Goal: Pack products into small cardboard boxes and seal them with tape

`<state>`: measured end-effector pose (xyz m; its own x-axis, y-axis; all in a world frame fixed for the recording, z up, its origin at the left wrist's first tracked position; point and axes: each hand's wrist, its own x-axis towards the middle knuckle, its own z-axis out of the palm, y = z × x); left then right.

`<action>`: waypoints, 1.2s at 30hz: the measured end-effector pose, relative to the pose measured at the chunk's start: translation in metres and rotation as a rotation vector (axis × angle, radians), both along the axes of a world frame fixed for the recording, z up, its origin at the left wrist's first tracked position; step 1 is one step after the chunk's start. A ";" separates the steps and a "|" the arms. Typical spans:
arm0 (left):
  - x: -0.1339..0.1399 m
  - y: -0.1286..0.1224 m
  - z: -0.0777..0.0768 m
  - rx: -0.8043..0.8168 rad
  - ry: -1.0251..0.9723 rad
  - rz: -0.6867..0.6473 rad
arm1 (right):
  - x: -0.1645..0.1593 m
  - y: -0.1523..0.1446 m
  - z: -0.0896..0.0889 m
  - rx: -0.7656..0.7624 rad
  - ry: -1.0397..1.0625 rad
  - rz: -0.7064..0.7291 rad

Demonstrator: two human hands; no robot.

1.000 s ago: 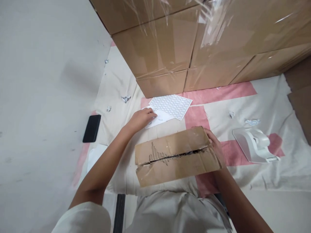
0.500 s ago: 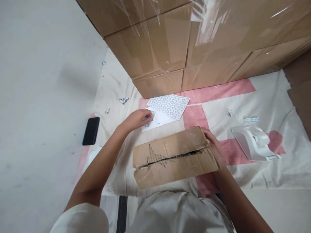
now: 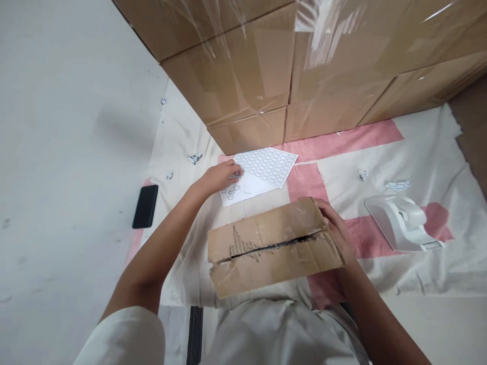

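My left hand [image 3: 222, 176] is over a white sheet of small labels [image 3: 243, 191], its fingertips pinched together at the paper. Whether a label is between them is too small to tell. A second sheet, full of outlined labels [image 3: 268, 165], overlaps the first one. My right hand [image 3: 335, 220] grips the right end of a worn cardboard box [image 3: 272, 251]. The box is tilted in front of me, with a torn, dark slit running between its flaps. Part of that hand is hidden behind the box.
Large stacked cartons [image 3: 251, 76], wrapped in clear film, stand at the back. A white tape dispenser [image 3: 399, 223] sits at the right on the cream and pink cloth [image 3: 350, 167]. At the left lies a black phone [image 3: 145, 206]. Crumpled paper scraps [image 3: 194, 158] are scattered about.
My left hand has moved slightly away from me and to the right over the sheet, uncovering several small labels. My right hand and the box stay in place.
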<state>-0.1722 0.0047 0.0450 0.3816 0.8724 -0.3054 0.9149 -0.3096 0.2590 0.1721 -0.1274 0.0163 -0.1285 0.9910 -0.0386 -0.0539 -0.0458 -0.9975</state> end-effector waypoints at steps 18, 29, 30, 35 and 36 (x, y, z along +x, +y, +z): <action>0.005 0.000 0.003 0.051 0.001 -0.025 | 0.003 0.003 -0.001 0.107 0.031 0.051; 0.007 -0.009 0.011 0.022 0.069 0.122 | 0.003 0.001 -0.005 0.089 0.052 0.056; 0.008 -0.010 0.013 0.023 0.066 0.131 | 0.003 0.001 -0.005 0.094 0.054 0.063; 0.022 -0.023 0.040 0.079 -0.025 0.121 | 0.005 0.002 -0.007 0.171 0.052 0.026; 0.027 -0.028 0.050 0.103 -0.064 0.118 | 0.006 0.003 -0.007 0.187 0.059 -0.003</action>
<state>-0.1455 -0.0237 0.0953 0.2906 0.9376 -0.1908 0.9291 -0.2289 0.2906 0.1777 -0.1247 0.0093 -0.1218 0.9806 0.1533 -0.1128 0.1398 -0.9837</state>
